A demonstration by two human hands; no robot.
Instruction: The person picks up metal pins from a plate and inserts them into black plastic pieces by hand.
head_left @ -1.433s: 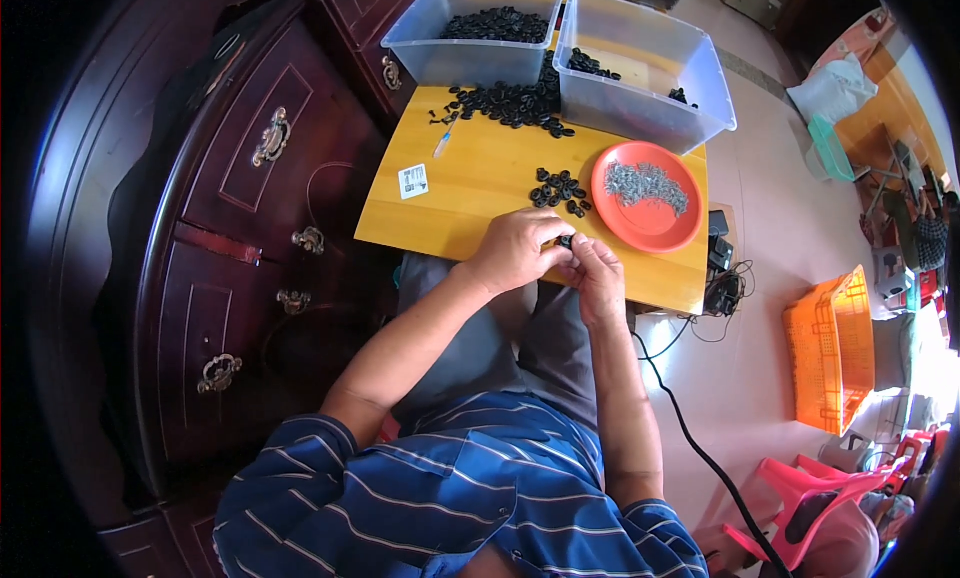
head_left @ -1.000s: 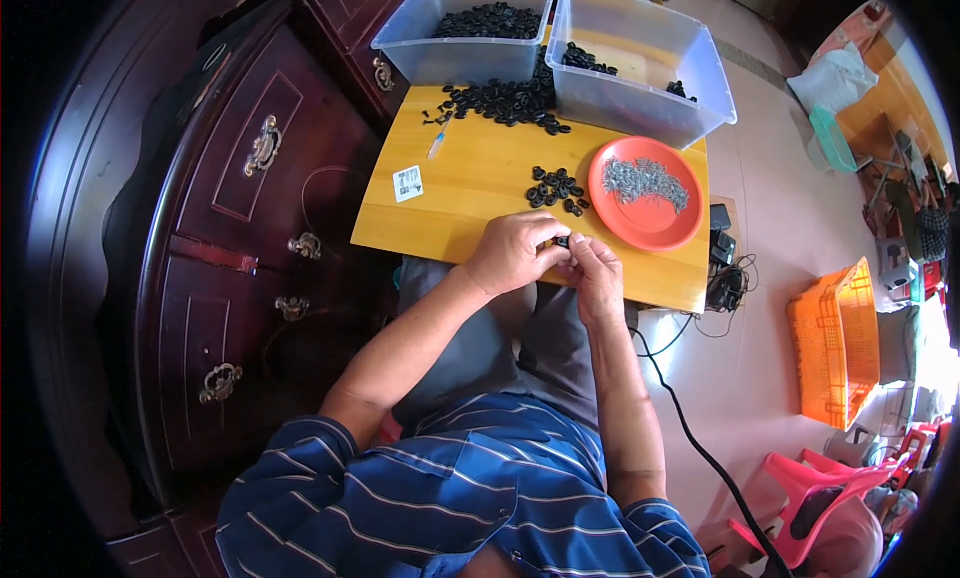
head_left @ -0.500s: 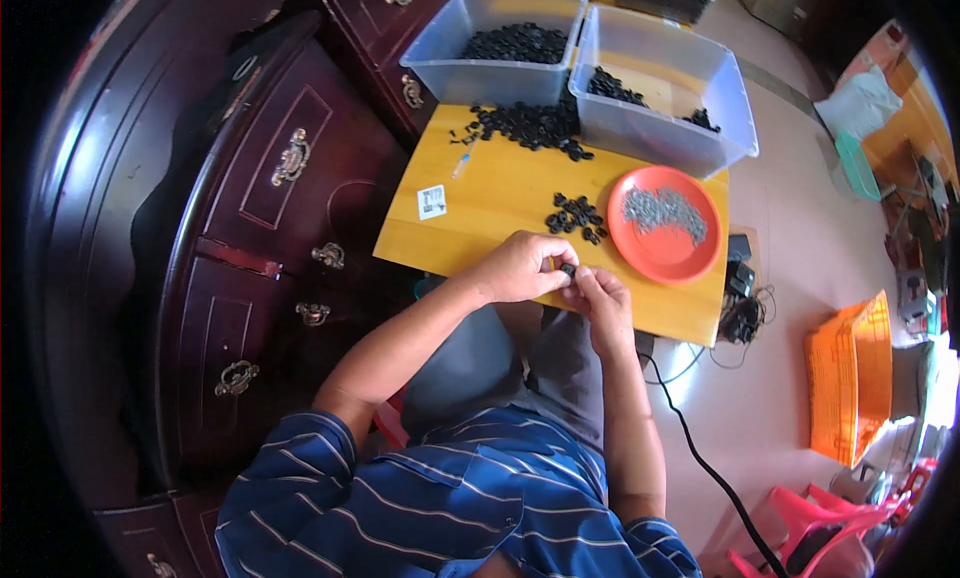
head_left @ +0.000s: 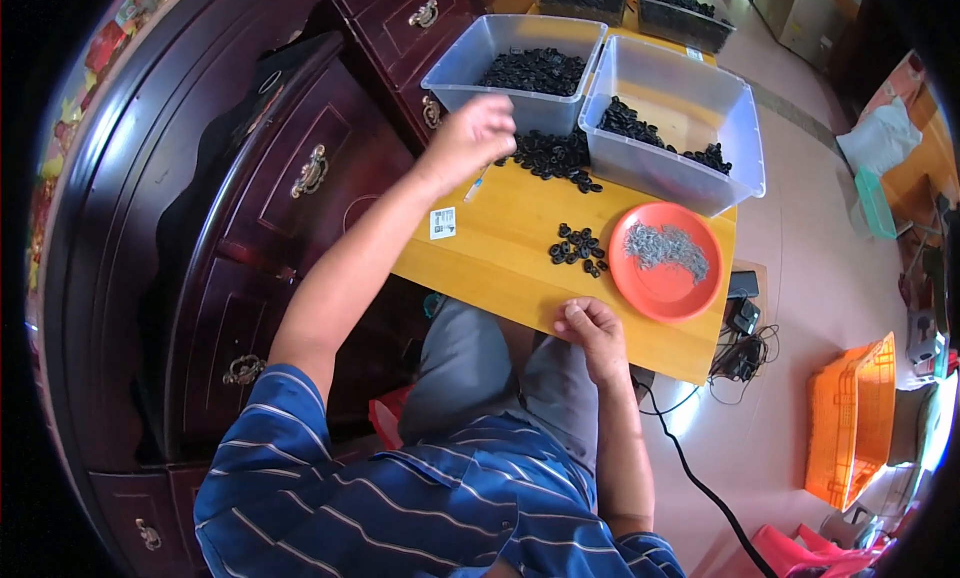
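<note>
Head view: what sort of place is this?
Probably a home room doubling as a workspace: dark wooden drawers, a yellow table and clear bins of small black parts.

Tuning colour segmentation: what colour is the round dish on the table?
Orange-red round dish; shows best in the head view.

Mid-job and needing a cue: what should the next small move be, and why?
Probably bring the left hand over to the small group of black pieces and take one: it is blurred near the left clear bin with no piece visible in it, and those pieces lie by the red plate.
</note>
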